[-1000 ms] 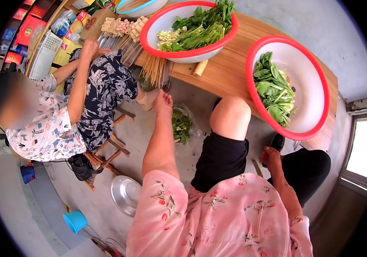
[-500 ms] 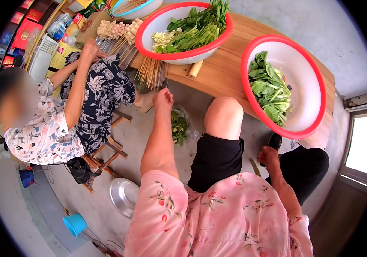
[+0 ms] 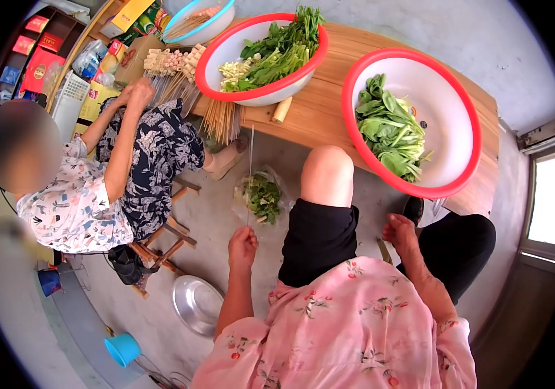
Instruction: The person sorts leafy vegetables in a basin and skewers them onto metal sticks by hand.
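Stick [image 3: 251, 172]: one, thin, bare along what shows, roughly upright in view above the left hand [image 3: 244, 246]. Fingers of that hand closed together, clamped on the lower end. Nothing seen threaded on it. Far tip appears near the table edge, just right of the bundle of sticks [image 3: 222, 123] jutting past it; cannot tell how high the tip stands.

Right hand [image 3: 401, 233]: beside the right leg [image 3: 456, 256], well apart from the stick. Fingers curled in; cannot tell whether anything is between them.

Around: table [image 3: 329, 68] with two red-rimmed bowls. Left bowl [image 3: 281, 94] has greens and pale chopped pieces. Right bowl [image 3: 449, 139] has leafy greens [image 3: 388, 129] heaped toward its left side. Bag of greens [image 3: 264, 198] on the floor, beyond the stick in view. Co-worker seated at left, hands [image 3: 136, 94] close together near the filled sticks [image 3: 174, 61].

Step, my reading: single stick taken in hand, not loaded; neither hand touches food. Next move, judged: working both hands on this stick would call for bringing them together, with a steady low grip, since so thin a stick may flex, and the tip kept clear of the left knee [image 3: 327, 168].
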`<state>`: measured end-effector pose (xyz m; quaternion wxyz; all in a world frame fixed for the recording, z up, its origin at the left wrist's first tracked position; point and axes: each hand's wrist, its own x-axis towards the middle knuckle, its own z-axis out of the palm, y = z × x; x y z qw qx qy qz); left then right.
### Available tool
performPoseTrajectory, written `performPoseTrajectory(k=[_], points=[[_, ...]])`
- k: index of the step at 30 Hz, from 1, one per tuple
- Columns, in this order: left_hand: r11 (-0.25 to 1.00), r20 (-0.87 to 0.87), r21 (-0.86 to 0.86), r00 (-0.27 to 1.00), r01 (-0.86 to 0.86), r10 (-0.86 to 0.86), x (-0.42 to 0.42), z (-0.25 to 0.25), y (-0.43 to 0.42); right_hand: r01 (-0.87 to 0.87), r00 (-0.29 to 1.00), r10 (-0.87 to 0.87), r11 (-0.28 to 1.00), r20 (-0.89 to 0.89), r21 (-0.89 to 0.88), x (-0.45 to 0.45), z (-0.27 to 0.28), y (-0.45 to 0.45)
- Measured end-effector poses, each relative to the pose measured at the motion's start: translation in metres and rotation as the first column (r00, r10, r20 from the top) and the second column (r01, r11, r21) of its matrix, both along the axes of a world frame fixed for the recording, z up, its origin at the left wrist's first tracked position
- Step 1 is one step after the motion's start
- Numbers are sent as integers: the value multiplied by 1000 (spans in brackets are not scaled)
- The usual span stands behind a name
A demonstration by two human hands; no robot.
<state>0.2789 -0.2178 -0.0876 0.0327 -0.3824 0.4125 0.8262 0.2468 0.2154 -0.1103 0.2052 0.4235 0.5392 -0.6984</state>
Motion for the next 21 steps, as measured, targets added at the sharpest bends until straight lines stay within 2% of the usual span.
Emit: performPoseTrajectory(k=[2,3,5,6,8,9,11,12,14,15,16,17,18,20,21], points=[[990,21,-109,996,92,-91,13,9,-2,-31,999,31,1000,-43,6,1,13,-4],[988,24,-100,993,122,-120,15,14,-1,-80,990,87,995,-108,66,1,21,-7],[976,-132,-174,979,130,-154,9,33,7,-102,962,147,976,-232,193,-2,52,-16],[973,-134,-158,973,168,-189,0,46,14,-82,933,148,975,-327,207,-3,68,-20],[911,-265,-317,898,264,-352,-19,82,36,-93,847,180,977,-500,194,-7,107,-27],[906,-272,-309,886,288,-374,-28,103,52,-136,779,237,967,-581,214,-8,127,-29],[803,-264,-448,800,393,-539,-46,147,88,-181,639,283,959,-715,218,-7,163,-32],[794,-271,-448,784,411,-559,-53,161,104,-154,642,268,963,-718,222,-6,181,-33],[649,-264,-581,640,492,-722,-63,183,139,-103,545,109,993,-831,62,-3,212,-32],[576,-261,-649,565,497,-783,-67,190,155,-70,549,-5,996,-836,-52,1,217,-28],[567,-264,-650,549,506,-793,-72,192,168,-40,549,-119,985,-828,-168,4,219,-23],[503,-261,-677,464,537,-847,-76,193,180,-38,514,-174,974,-840,-225,6,217,-14],[438,-254,-704,377,560,-891,-81,195,193,-11,514,-208,968,-832,-249,9,222,-4],[386,-218,-712,337,587,-916,-85,208,223,96,435,-258,966,-863,-240,7,223,16],[340,-182,-717,306,609,-934,-90,213,236,198,400,-245,964,-883,-178,3,226,29]])
